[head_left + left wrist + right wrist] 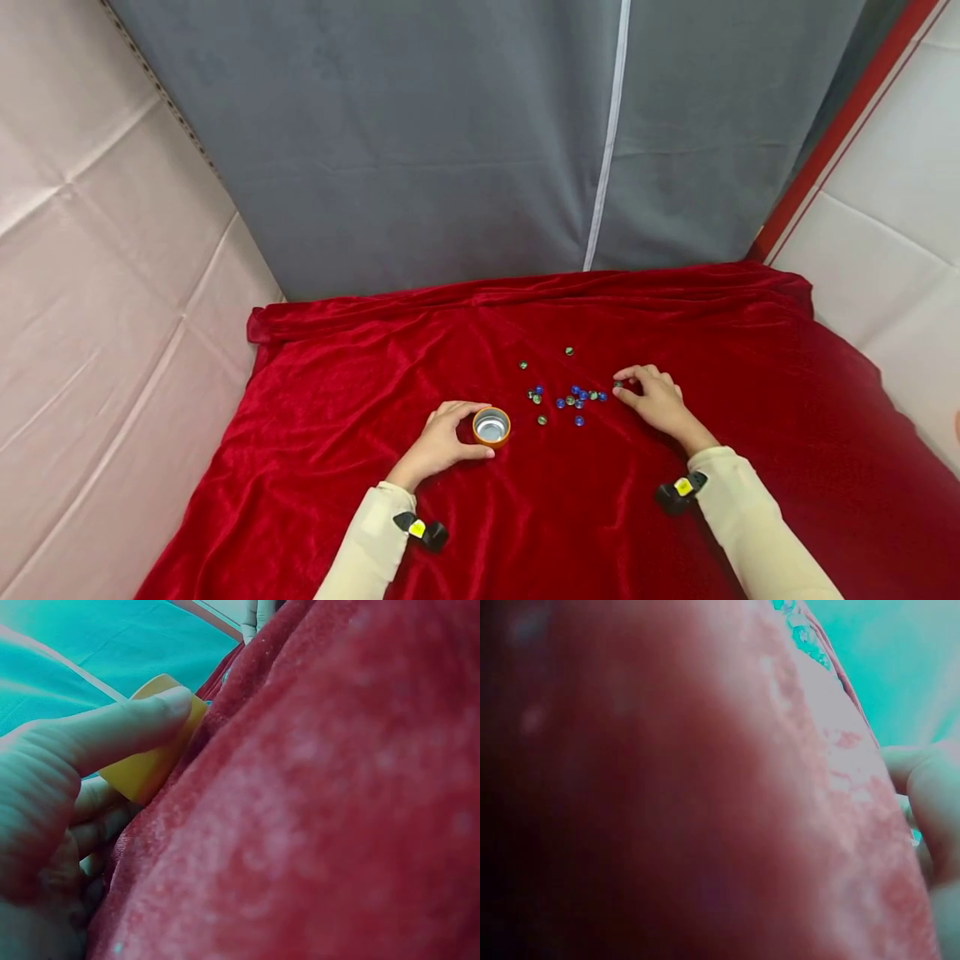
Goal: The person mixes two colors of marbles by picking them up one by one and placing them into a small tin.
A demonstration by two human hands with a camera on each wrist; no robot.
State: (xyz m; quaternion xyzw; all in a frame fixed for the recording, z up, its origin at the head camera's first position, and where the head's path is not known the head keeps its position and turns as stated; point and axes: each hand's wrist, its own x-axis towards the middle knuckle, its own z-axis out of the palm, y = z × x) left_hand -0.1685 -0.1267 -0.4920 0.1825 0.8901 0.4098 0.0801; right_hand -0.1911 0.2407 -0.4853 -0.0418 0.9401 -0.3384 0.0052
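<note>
A small orange cup [492,427] with a silvery inside stands on the red velvet cloth [375,467]. My left hand [476,432] grips it from the left, thumb and fingers curled round its wall. In the left wrist view the thumb [127,727] presses on the cup [142,771]. Several small blue and green marbles [572,399] lie scattered to the cup's right. My right hand [618,385] rests at the right end of that cluster, fingers curled, with thumb and forefinger pinching a marble [617,384]. The right wrist view shows only blurred cloth [667,787] and one finger [930,787].
Two stray marbles [569,351] lie farther back. The cloth is bunched into a ridge [525,292] along the far edge, below a grey curtain [450,142]. Pale padded walls [97,275] stand on both sides.
</note>
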